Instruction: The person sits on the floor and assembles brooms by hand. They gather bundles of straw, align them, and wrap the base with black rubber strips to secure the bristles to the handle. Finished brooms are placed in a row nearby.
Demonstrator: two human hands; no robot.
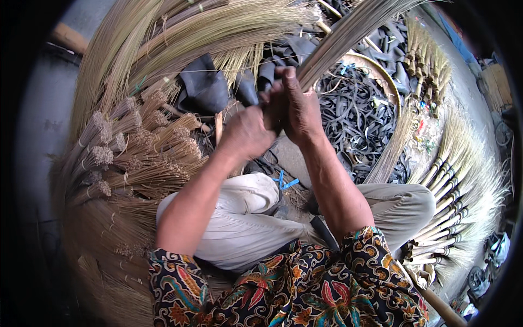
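Observation:
A bundle of thin straw stalks (340,46) slants up and away to the right in front of me. My right hand (303,111) is closed around its lower part, thumb lying along the stalks. My left hand (248,133) is closed at the dark lower end (275,111) of the bundle, slightly smeared by motion; its fingertips are hidden. A thin strand (239,70) runs leftward above my hands. Below them, between my bent legs, lie pieces of blue strap (284,182).
Tied straw bundles (109,147) are heaped at left, with long straw (218,32) behind. A round basket (397,95) holds black rubber strips (357,117). Black rubber sheets (204,87) lie beyond my hands. Short-handled brooms (441,212) lie in a row at right.

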